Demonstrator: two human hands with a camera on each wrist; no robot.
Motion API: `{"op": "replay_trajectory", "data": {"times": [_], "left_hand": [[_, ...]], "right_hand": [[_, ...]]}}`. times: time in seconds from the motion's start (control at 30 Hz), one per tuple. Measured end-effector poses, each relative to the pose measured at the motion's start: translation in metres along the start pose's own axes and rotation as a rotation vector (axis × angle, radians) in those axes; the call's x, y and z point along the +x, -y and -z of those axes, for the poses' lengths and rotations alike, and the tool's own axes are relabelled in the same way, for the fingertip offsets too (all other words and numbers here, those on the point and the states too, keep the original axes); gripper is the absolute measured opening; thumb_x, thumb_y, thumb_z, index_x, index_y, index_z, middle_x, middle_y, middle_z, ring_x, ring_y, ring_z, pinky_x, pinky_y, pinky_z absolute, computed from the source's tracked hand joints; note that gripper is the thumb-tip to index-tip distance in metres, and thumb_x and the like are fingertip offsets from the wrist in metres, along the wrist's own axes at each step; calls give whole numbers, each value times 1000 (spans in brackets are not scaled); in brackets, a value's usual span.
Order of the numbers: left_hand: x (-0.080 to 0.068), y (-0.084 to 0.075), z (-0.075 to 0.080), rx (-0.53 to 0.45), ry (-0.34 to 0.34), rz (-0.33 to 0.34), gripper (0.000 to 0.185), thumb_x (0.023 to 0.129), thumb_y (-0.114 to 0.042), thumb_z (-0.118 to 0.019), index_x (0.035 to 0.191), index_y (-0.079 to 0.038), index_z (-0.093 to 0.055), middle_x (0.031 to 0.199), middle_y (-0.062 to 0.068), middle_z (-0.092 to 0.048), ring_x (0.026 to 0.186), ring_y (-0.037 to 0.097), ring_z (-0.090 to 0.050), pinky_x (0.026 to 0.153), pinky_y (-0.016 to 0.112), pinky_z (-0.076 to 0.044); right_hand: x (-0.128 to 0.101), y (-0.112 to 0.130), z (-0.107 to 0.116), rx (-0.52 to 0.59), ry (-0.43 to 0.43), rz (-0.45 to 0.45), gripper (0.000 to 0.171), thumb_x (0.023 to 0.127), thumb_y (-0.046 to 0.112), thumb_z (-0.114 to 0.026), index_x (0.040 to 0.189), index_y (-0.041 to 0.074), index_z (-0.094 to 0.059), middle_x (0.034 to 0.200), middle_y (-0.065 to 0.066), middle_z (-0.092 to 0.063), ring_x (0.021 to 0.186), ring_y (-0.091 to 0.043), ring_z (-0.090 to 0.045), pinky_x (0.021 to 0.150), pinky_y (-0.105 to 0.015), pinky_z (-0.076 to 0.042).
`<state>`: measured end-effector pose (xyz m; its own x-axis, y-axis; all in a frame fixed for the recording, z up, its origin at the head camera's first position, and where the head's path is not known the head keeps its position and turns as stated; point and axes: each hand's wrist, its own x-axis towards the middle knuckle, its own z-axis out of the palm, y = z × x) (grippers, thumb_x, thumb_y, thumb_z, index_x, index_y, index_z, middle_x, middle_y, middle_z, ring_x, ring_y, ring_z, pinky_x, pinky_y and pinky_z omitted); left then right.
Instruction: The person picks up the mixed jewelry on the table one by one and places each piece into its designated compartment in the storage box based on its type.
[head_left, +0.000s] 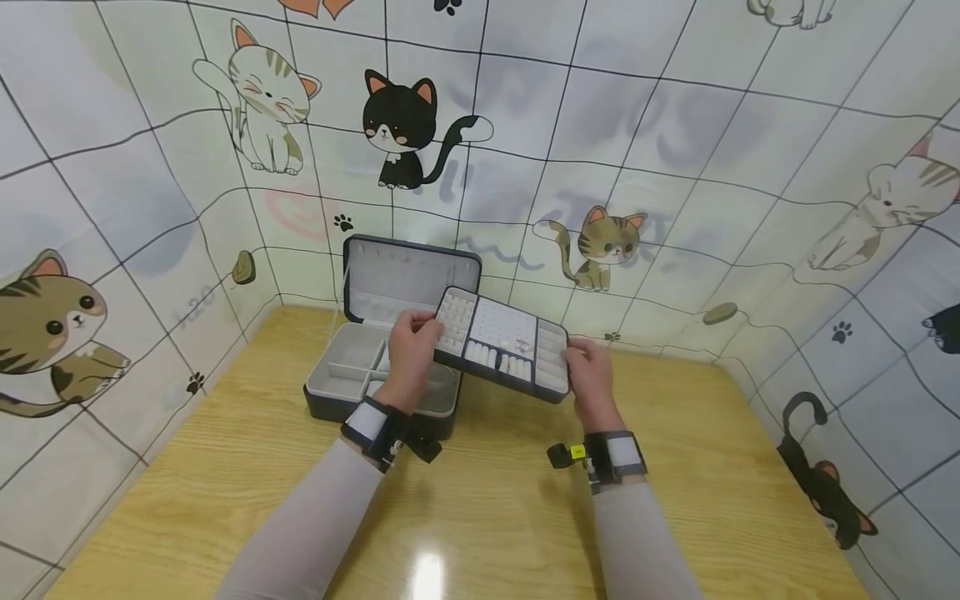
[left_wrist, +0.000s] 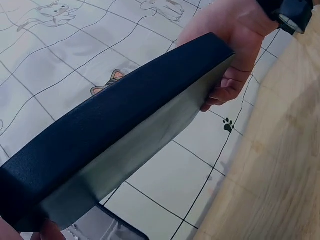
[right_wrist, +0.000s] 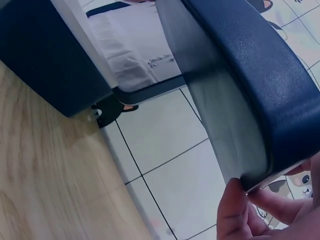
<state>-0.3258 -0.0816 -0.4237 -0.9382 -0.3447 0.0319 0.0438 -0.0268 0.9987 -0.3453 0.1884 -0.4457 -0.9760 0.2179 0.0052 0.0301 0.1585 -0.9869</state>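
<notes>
Both hands hold up a jewelry tray (head_left: pixel 495 375), tilted, its right end lower in the head view. It has dark blue sides and pale compartments, with ring rolls along the front and small shiny pieces near the middle. My left hand (head_left: pixel 412 342) grips its left end, above the jewelry box. At the opposite end, my right hand (head_left: pixel 592 379) pinches the edge between thumb and fingers. The jewelry box (head_left: pixel 333 408) stands with its lid (head_left: pixel 412 279) raised, showing divided grey compartments. Both wrist views show the tray's dark side (left_wrist: pixel 115 107) and plain grey underside (right_wrist: pixel 220 110).
Beneath is a wooden table (head_left: pixel 480 500). A wall covering (head_left: pixel 525 125) printed with cartoon cats and grid lines surrounds its back and sides. The raised lid stands close to that back wall. Each wrist wears a strapped camera.
</notes>
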Motion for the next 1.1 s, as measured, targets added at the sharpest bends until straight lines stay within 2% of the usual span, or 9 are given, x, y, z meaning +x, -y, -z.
{"op": "replay_trajectory", "data": {"times": [0.37,0.6,0.8,1.1], "left_hand": [[5,0,10,18,1,63,39,100,-27,-59,134,-6,-58,134,13,-60,117,26,-59,101,42,-51],[15,-4,20,-14,-15,86,41,99,-23,-60,134,-3,-61,135,15,-61,119,27,-57,105,43,-49],[23,-9,34,5,-24,60,38,98,-22,-62,130,-1,-64,134,15,-62,121,27,-55,106,42,-47],[39,-8,57,123,-20,16,36,99,-23,-62,126,0,-67,132,17,-64,118,27,-56,95,36,-47]], "right_hand": [[-6,-1,-11,63,33,-41,49,104,17,-55,150,0,-54,140,-21,-57,105,-21,-58,74,-18,-53],[-9,-3,-20,145,70,-49,48,103,13,-56,149,-1,-53,139,-19,-55,107,-22,-59,78,-21,-56],[-11,-6,-32,220,103,-42,51,100,9,-57,150,0,-52,140,-18,-55,106,-20,-61,80,-22,-58],[-21,-9,-52,238,153,-14,51,97,4,-57,149,2,-55,134,-18,-58,104,-18,-62,82,-23,-59]]}}
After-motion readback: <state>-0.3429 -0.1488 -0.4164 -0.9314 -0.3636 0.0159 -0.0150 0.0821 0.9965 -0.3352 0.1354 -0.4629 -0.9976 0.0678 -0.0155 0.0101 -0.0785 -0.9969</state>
